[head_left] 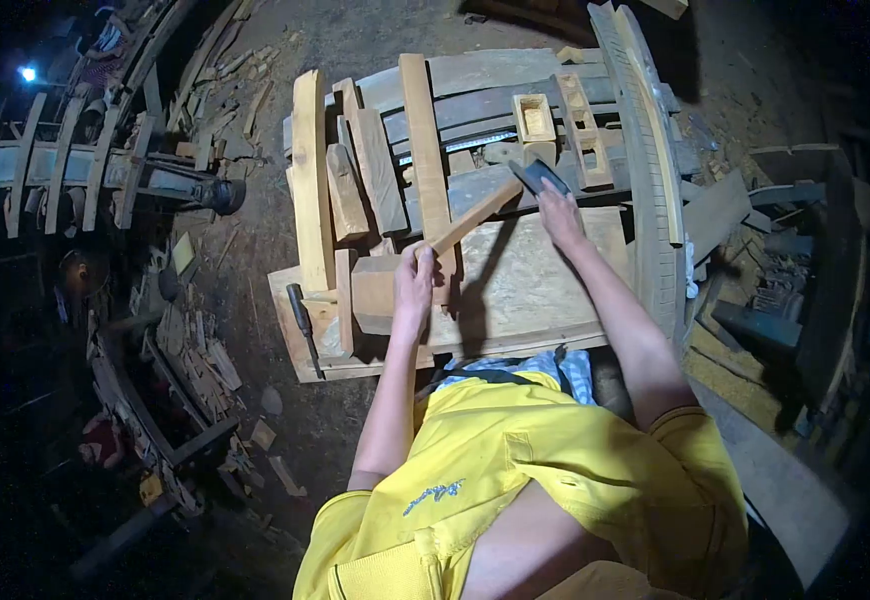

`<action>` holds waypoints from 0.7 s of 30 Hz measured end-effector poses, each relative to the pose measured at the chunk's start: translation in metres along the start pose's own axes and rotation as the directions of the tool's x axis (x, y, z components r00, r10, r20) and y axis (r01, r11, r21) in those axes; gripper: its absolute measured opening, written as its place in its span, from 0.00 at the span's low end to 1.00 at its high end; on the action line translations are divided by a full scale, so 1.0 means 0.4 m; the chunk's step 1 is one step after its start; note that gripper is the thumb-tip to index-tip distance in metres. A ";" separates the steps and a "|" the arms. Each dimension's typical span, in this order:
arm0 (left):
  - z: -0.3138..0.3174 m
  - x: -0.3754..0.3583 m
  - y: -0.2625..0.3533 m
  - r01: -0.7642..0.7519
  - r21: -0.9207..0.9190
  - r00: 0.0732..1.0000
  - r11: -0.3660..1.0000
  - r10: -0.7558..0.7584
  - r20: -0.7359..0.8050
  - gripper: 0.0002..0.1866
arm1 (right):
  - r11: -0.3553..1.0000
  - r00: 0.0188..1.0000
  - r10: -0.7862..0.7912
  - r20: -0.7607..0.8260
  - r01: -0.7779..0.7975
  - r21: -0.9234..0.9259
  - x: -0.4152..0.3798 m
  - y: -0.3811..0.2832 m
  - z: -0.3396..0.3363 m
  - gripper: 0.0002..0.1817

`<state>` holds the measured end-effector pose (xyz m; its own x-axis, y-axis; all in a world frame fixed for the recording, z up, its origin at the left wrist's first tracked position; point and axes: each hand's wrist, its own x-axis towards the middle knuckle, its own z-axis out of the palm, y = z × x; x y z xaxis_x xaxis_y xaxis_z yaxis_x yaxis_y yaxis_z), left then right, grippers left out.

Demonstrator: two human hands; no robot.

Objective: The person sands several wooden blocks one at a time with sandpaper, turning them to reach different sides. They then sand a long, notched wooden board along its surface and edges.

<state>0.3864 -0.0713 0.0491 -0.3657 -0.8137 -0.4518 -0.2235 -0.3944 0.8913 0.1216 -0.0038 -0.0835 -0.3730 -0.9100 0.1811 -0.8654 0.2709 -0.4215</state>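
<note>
My left hand (415,285) is closed round the lower end of a narrow wooden bar (477,214), which slants up to the right over the workbench (540,285). At the bar's upper end, a dark flat block (545,178) lies under the fingers of my right hand (561,218). Whether the block is joined to the bar cannot be made out. A thick wooden block (375,293) sits just left of my left hand. Further left, a chisel-like tool with a dark handle (301,310) lies at the bench's left edge.
Long boards (311,180) and shorter wood pieces lie across the bench's far side. A hollowed wooden box (533,118) and a slotted frame (583,135) stand at the back. Long curved planks (655,150) line the right side. Wood scraps (210,350) litter the left floor.
</note>
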 end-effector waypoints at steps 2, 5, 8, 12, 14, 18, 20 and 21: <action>-0.020 0.006 0.004 -0.142 0.189 0.990 0.972 0.136 0.046 0.14 | 0.999 1.000 -0.001 -0.012 0.001 -0.052 -0.005 -0.014 -0.021 0.07; -0.017 -0.006 0.031 -0.154 0.309 0.987 0.938 0.158 0.013 0.15 | 0.982 0.993 -0.118 -0.030 0.121 0.146 -0.044 -0.216 -0.148 0.06; -0.005 -0.015 0.042 -0.253 0.441 0.961 0.861 0.275 0.015 0.16 | 0.847 0.867 -0.455 -0.204 0.492 0.202 -0.070 -0.383 -0.244 0.08; -0.004 -0.016 0.027 -0.288 0.525 0.942 0.801 0.335 0.006 0.16 | 0.904 0.940 -0.340 -0.034 0.337 0.264 -0.086 -0.301 -0.117 0.06; -0.012 -0.024 0.038 -0.231 0.499 0.964 0.835 0.266 0.001 0.16 | 0.967 0.979 -0.204 -0.005 0.203 0.155 -0.070 -0.212 -0.050 0.07; -0.012 -0.048 0.080 -0.144 0.546 0.984 0.826 0.179 -0.011 0.16 | 0.995 0.998 -0.060 -0.027 0.062 0.084 -0.037 -0.075 -0.015 0.07; -0.016 -0.044 0.054 -0.308 0.557 0.934 0.772 0.356 0.023 0.16 | 0.999 0.996 -0.034 0.080 0.034 0.009 -0.037 -0.077 -0.035 0.08; -0.015 -0.044 0.041 -0.451 0.564 0.858 0.692 0.510 0.060 0.17 | 0.999 0.996 -0.042 0.081 0.041 0.003 -0.032 -0.100 -0.062 0.08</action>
<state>0.3945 -0.0660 0.0719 -0.4823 -0.8736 0.0649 -0.4994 0.3351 0.7990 0.1528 0.0047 -0.0469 -0.3084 -0.9428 0.1261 -0.8790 0.2318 -0.4166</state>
